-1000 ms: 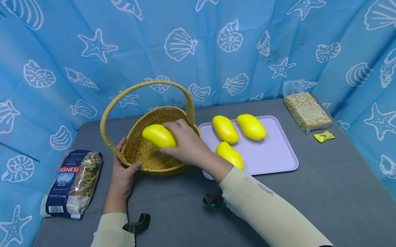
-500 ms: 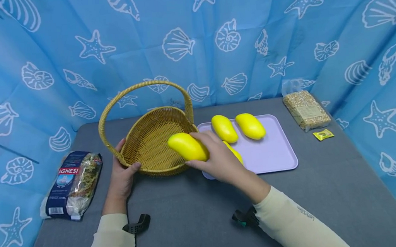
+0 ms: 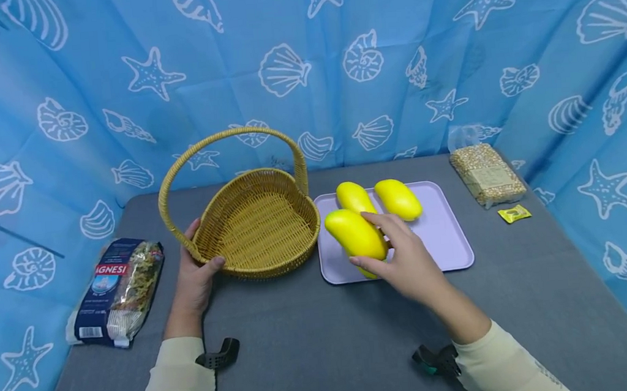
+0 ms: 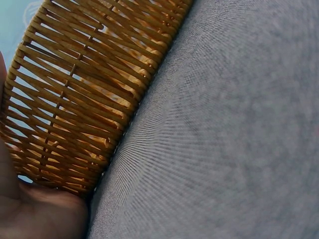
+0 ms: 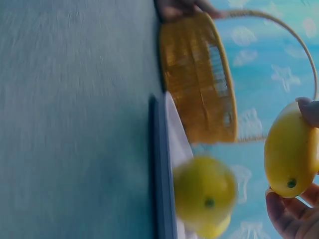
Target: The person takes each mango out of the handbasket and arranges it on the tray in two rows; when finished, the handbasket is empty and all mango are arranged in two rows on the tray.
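My right hand (image 3: 409,260) grips a yellow mango (image 3: 356,235) between thumb and fingers, above the lilac tray (image 3: 433,241). In the right wrist view the held mango (image 5: 289,149) is clear of the tray. Two more mangoes lie at the back of the tray, one on the left (image 3: 355,196) and one on the right (image 3: 398,200); another mango (image 5: 205,189), near the front, is mostly hidden in the head view. On the left, my left hand (image 3: 194,281) holds the side of a wicker basket (image 3: 261,230), its thumb over the rim. The basket's woven bottom shows bare.
A bag of pasta (image 3: 116,291) lies left of the basket. At the back right are a clear pack of pale grains (image 3: 487,174) and a small yellow packet (image 3: 514,214). A blue curtain (image 3: 333,96) with shell prints hangs behind the grey table (image 3: 303,343).
My right hand has carried the mango out of the basket, rightward past its rim, to over the tray. The left hand and basket have stayed in place.
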### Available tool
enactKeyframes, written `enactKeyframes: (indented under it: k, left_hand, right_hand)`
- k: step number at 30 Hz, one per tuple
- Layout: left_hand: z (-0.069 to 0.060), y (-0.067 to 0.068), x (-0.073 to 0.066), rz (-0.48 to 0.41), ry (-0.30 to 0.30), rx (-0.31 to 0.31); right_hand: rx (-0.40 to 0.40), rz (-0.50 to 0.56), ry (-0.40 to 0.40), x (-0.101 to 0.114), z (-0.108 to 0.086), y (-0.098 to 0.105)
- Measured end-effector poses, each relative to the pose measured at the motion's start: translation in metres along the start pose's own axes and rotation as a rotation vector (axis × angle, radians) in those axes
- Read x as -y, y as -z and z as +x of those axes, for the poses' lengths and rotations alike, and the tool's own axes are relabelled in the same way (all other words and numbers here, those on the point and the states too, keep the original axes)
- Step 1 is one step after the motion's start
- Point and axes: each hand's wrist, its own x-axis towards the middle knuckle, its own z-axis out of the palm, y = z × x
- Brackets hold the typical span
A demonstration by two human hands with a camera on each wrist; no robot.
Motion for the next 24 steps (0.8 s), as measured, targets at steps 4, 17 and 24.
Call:
enactKeyframes:
  k: [4, 17, 24]
  left_hand:
    - [0.0, -0.001, 0.0, 0.01, 0.001, 0.001]
    - [0.0, -0.002, 0.0, 0.013, -0.003, 0.002]
    - [-0.001, 0.0, 0.0, -0.003, -0.016, 0.004]
  right_hand:
    - [-0.042, -0.005, -0.058, -0.017, -0.008, 0.015]
    - [-0.024, -0.167, -0.204, -0.062, -0.03, 0.046]
    - [0.102, -0.21, -0.266, -0.072, -0.03, 0.047]
